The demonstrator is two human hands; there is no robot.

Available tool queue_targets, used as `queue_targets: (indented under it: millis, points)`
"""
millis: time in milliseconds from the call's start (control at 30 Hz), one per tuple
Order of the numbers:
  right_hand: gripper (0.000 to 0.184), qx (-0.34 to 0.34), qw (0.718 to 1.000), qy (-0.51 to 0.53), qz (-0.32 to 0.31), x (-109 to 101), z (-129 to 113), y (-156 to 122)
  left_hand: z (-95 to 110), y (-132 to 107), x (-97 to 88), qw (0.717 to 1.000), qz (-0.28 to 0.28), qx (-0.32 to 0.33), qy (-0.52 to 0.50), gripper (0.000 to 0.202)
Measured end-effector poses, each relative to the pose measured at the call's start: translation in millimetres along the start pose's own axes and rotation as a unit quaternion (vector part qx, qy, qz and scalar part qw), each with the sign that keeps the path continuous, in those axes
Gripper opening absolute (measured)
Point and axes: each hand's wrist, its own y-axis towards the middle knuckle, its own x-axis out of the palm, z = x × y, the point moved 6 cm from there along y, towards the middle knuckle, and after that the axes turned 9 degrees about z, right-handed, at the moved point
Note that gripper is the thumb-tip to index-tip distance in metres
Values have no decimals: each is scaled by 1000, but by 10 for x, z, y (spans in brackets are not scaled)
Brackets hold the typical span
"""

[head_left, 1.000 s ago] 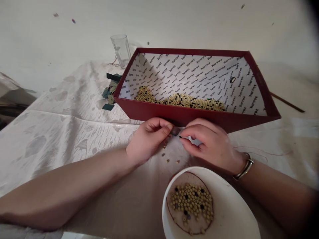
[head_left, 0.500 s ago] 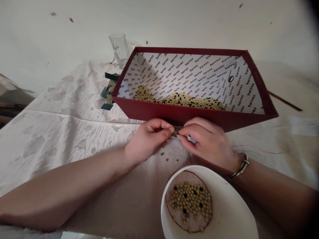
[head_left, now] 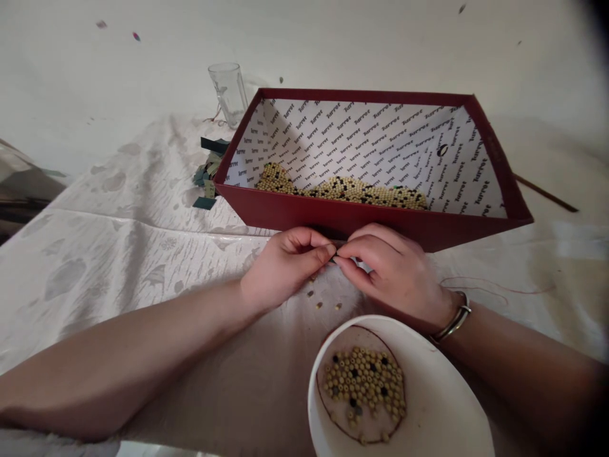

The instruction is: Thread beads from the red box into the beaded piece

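Note:
In the head view, my left hand (head_left: 285,263) is closed in a pinch, thumb against forefinger, just in front of the red box. My right hand (head_left: 392,266), with a metal bracelet at the wrist, pinches right beside it, so the fingertips of both nearly meet. A tiny dark thing shows between them, too small to name. Under the fingers a few loose beads (head_left: 318,306) lie on the cloth. A thin red thread (head_left: 499,289) trails on the table right of my right wrist. Closest to me stands a white bowl (head_left: 447,387) with pale and black beads (head_left: 364,374) inside.
The open red box (head_left: 342,216), lined with printed paper, holds many pale and black beads (head_left: 352,192). Behind its left end is a clear glass (head_left: 229,95); green paper strips (head_left: 207,174) lie beside it. A brown stick (head_left: 547,192) pokes out at right. A patterned cloth (head_left: 118,228) covers the table.
My right fingertips have moved slightly left, closer to my left fingertips, and less of the small dark thing shows between them. The box, bowl and loose beads stay put.

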Motion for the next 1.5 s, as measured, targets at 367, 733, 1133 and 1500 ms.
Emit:
queue_targets:
  millis: [367,733,1133,1500]
  points:
    - [14,3,1000,0,1,-25,15,-18,-27,1,-8,1000,6,-13,-8,20]
    - [13,17,1000,5,6,-36,34,-15,-28,-8,-5,1000,2,-15,-6,20]
    - [9,21,999,-3,25,-31,50,-16,-29,-1,-8,1000,2,-5,6,23]
    - [5,5,999,-34,23,3,25,-7,-19,5,-4,1000,-4,-8,14,22]
